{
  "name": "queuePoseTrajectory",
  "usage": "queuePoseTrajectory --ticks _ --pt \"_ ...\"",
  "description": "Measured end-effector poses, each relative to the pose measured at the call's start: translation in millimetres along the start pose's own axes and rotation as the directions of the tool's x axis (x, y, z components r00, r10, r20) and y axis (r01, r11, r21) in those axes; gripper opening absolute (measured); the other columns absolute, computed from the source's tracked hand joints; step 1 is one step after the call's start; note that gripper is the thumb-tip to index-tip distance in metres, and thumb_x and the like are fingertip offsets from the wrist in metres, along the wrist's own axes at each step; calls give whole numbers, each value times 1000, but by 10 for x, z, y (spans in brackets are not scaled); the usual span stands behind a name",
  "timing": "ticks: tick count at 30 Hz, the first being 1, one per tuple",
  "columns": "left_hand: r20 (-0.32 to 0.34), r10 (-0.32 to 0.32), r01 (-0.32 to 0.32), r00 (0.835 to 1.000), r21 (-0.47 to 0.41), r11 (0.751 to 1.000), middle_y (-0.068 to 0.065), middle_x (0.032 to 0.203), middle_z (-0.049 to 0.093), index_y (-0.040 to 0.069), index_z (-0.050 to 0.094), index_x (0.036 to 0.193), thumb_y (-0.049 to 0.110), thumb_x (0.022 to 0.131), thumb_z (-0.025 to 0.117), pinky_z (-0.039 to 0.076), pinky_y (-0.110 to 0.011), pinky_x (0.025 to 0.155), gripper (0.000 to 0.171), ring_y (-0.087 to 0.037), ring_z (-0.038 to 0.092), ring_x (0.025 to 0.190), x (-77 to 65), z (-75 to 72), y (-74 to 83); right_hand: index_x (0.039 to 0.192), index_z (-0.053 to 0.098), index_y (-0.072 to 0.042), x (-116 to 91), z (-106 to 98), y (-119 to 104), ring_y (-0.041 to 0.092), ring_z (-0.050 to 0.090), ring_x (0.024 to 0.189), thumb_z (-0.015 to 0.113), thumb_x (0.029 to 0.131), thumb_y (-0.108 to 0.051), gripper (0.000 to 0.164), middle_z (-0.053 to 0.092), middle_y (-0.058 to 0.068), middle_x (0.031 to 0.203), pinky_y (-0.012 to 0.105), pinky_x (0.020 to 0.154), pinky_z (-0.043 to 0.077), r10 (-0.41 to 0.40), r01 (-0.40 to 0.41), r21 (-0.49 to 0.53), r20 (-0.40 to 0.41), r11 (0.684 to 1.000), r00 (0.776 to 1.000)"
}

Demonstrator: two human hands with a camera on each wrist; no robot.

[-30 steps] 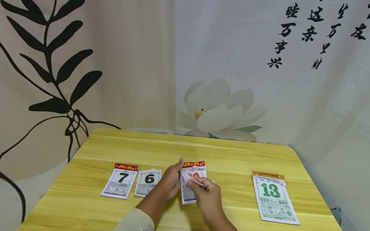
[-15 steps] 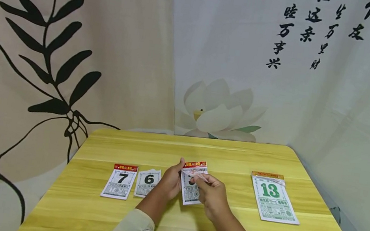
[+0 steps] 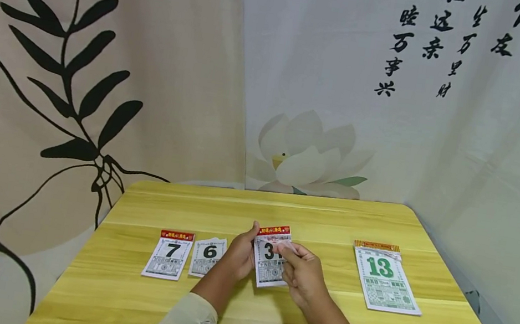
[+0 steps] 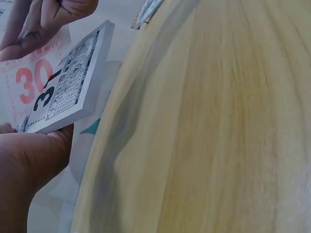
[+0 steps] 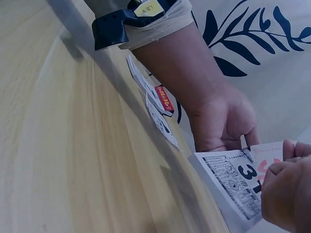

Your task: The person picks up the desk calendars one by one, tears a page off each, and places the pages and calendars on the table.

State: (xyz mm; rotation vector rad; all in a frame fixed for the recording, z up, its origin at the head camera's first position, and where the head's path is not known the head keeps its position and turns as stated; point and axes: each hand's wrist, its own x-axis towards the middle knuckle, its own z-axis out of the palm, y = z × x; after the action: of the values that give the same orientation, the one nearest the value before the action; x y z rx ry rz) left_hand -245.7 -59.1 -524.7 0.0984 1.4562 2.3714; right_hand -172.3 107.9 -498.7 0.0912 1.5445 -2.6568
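In the head view my left hand (image 3: 241, 251) grips the left side of a tear-off calendar pad (image 3: 269, 270) with a red header, tilted over the middle of the table. Its top page shows a black 31. My right hand (image 3: 305, 278) pinches a thin calendar page, pulled up off the pad near the header. That page (image 4: 29, 82) bears a red 30 in the left wrist view and is raised away from the 31 beneath. From the right wrist view, the lifted page (image 5: 267, 154) runs between the pad's upper part and my right fingers.
Left on the wooden table (image 3: 127, 310) lies a second calendar pad (image 3: 169, 255) showing 7. Beside it a loose page (image 3: 209, 249) with a 6 has a ragged top edge, partly behind my left arm. A thicker pad (image 3: 385, 281) with a green 13 lies at the right.
The page with the red number has been lifted and turned back from the pad, uncovering the black 31. My right hand has shifted slightly right; the left hand stays nearly still.
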Motion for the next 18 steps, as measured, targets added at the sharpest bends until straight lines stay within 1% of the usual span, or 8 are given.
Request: queuePoseTrajectory --ticks 4,8,11,13,15,18 --pt "-17 -3 3 1000 -2 1000 2 104 75 -2 57 132 48 119 34 62 -29 88 56 -11 76 98 4 -21 -15 99 80 -7 -3 -13 2 0 33 39 71 106 -10 12 81 1 89 17 42 23 -7 7 7 1 1000 1000" --pt "-35 -3 3 999 -2 1000 0 109 74 -6 52 141 49 119 34 62 -28 91 62 -11 75 103 -10 -59 -21 97 81 -10 -5 -19 -23 -1 32 39 68 107 -7 16 81 0 89 17 42 23 -10 10 24 -2 1000 1000" --pt "-29 -2 2 1000 0 1000 -3 117 74 -9 47 149 49 119 35 61 -29 96 67 -12 74 109 -20 -74 -20 98 82 -11 -2 -31 -46 -1 32 39 66 108 -6 20 81 -1 90 16 41 22 -2 2 38 -6 999 1000" --pt "-26 -5 5 1000 11 1000 -5 123 72 -9 45 153 47 119 33 61 -30 99 67 -13 73 113 -22 -79 -17 97 82 -12 1 -38 -61 -1 32 39 65 109 -6 21 81 -1 90 16 41 22 6 -5 52 -6 999 1000" --pt "-26 -1 1 1000 22 1000 -7 128 71 -10 44 154 48 119 33 60 -30 101 68 -13 71 117 -19 -85 -18 97 82 -13 3 -47 -72 -1 32 40 65 109 -6 22 81 -3 90 16 42 23 4 -4 58 -1 998 1000" --pt "-50 7 -5 999 36 999 -12 133 71 -9 45 154 45 120 31 60 -32 103 66 -18 72 121 -4 -93 -28 96 82 -14 -1 -69 -92 -1 33 40 65 108 -6 23 81 -4 89 16 42 23 -5 5 72 8 997 1000"
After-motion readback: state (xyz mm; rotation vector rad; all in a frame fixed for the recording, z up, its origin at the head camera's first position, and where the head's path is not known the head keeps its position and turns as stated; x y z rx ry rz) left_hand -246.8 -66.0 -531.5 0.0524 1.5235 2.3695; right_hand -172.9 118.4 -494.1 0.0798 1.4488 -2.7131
